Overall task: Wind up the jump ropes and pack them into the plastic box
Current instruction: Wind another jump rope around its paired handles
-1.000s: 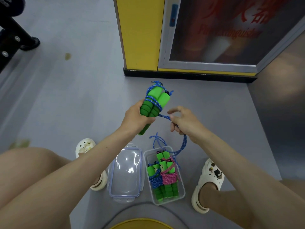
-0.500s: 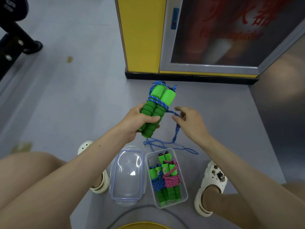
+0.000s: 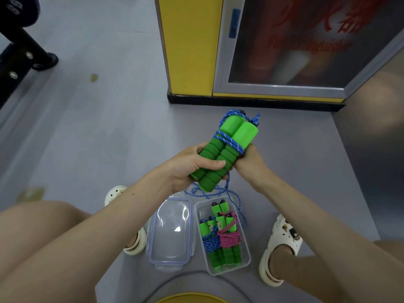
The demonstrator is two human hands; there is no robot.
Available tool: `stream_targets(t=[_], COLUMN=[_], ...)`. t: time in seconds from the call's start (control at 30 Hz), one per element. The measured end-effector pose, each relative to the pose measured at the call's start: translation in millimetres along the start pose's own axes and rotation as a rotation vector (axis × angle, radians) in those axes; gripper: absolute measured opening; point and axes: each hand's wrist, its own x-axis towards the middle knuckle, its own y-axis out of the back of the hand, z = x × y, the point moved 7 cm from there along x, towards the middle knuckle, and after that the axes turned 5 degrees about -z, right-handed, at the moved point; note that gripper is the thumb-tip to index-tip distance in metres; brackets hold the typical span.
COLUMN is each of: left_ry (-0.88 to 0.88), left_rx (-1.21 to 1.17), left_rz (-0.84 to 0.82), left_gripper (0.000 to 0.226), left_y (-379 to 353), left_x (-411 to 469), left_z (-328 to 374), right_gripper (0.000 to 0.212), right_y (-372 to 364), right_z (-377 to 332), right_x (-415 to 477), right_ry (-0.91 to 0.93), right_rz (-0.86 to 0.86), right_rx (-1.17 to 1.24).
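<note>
Thumb [image 3: 211, 164] and fingers of the left hand [image 3: 185, 169] clasp the green handles [image 3: 238, 134], blue rope [image 3: 228, 142] wound about them; the right hand [image 3: 249, 165] touches their side, its grip hidden. Below on the floor [image 3: 109, 138], the plastic box [image 3: 244, 250] holds two wound ropes [image 3: 220, 239].

- The smooth grey floor [image 3: 109, 132] carries everything here, with two yellowish stains [image 3: 94, 77] on its left side.
- The clear rectangular plastic box [image 3: 203, 212] stands between my feet, with its clear lid [image 3: 171, 230], edged in blue, just beside it on the left.
- Loose loops of the blue braided jump rope [image 3: 204, 195] lie just behind the box and lid and trail down the box's right side.
- My cream perforated clogs stand either side: left clog [image 3: 113, 193], right clog [image 3: 282, 239].
- Farther off is the black plinth [image 3: 240, 103] of a yellow pillar.
- A black foot [image 3: 44, 62] rests at the far left.
</note>
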Motion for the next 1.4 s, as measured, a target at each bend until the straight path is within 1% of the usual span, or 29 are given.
stream_targets(t=[0.1, 0.2, 0.27, 0.3, 0.33, 0.37, 0.43, 0.47, 0.57, 0.63, 0.67, 0.7, 0.77, 0.8, 0.83, 0.87, 0.9, 0.93, 0.97, 1.0, 1.03, 1.07, 1.1, 1.17, 1.23, 1.3, 1.4], left_ry=[-0.016, -0.010, -0.014, -0.020, -0.030, -0.042, -0.060, -0.063, -0.078, -0.099, -0.106, -0.118, -0.162, -0.188, -0.209, -0.221, -0.225, -0.219, -0.201, -0.172, -0.141, -0.114, -0.092, -0.056, -0.031, -0.019, -0.017], left_rx=[0.015, 0.021, 0.019, 0.027, 0.032, 0.030, 0.020, 0.025, 0.096, 0.124, 0.127, 0.135, 0.173, 0.186, 0.185, 0.180, 0.181, 0.190, 0.199, 0.199, 0.191, 0.176, 0.157, 0.111, 0.062, 0.017, -0.010], left_rz=[0.053, 0.077, 0.082, 0.096, 0.115, 0.139, 0.201, 0.233, 0.307, 0.387, 0.433, 0.465, 0.483, 0.483, 0.482, 0.481, 0.478, 0.473, 0.463, 0.444, 0.413, 0.371, 0.320, 0.221, 0.137, 0.084, 0.082], left_gripper=[0.048, 0.046, 0.044, 0.042, 0.041, 0.039, 0.037, 0.037, 0.043, 0.045, 0.046, 0.046, 0.046, 0.045, 0.044, 0.043, 0.043, 0.043, 0.044, 0.046, 0.048, 0.050, 0.051, 0.049, 0.047, 0.048, 0.050], left_y=[5, 6, 6, 7, 10, 14, 23, 27, 32, 39, 43, 45, 44, 43, 42, 41, 40, 40, 38, 36, 33, 28, 22, 11, 2, -3, -1], left_x=[1, 1, 1, 0, 0, 0, -1, -1, -1, -4, -5, -6, -7, -7, -8, -8, -8, -7, -7, -6, -4, -2, -1, 2, 3, 3, 5], left_z=[1, -2, -2, -1, 2, 5, 9, 10, 10, 11, 11, 12, 16, 18, 21, 24, 25, 25, 23, 20, 14, 9, 5, -2, -7, -9, -9], right_gripper=[0.020, 0.020, 0.016, 0.015, 0.019, 0.026, 0.036, 0.038, 0.036, 0.033, 0.027, 0.021, 0.026, 0.027, 0.026, 0.024, 0.021, 0.020, 0.022, 0.026, 0.031, 0.037, 0.040, 0.037, 0.030, 0.027, 0.021], right_y=[-1, 1, 1, 0, 1, 2, 9, 14, 28, 31, 34, 42, 59, 66, 70, 73, 73, 69, 60, 49, 39, 32, 27, 19, 13, 6, 3], right_z=[8, 10, 13, 17, 22, 27, 32, 34, 35, 37, 35, 29, -3, -21, -31, -32, -25, -13, 5, 21, 32, 36, 35, 30, 26, 22, 20], right_x=[3, 5, 6, 7, 8, 8, 7, 6, 6, 4, 3, 4, 6, 5, 4, 4, 6, 8, 10, 10, 9, 8, 7, 6, 5, 2, 0], right_ry=[-0.039, -0.075, -0.098, -0.121, -0.158, -0.194, -0.254, -0.280, -0.316, -0.341, -0.334, -0.278, -0.036, 0.101, 0.163, 0.159, 0.102, -0.011, -0.148, -0.247, -0.291, -0.289, -0.274, -0.238, -0.209, -0.190, -0.191], right_rz=[-0.020, -0.050, -0.083, -0.102, -0.118, -0.120, -0.085, -0.061, 0.007, 0.034, 0.069, 0.144, 0.299, 0.344, 0.363, 0.370, 0.365, 0.304, 0.193, 0.066, -0.028, -0.077, -0.094, -0.102, -0.095, -0.111, -0.088], right_rx=[0.033, -0.027, -0.165, -0.277, -0.378, -0.426, -0.451, -0.464, -0.466, -0.354, -0.306, -0.279, -0.360, -0.421, -0.408, -0.392, -0.432, -0.528, -0.633, -0.695, -0.691, -0.626, -0.511, -0.222, -0.033, 0.037, 0.019])
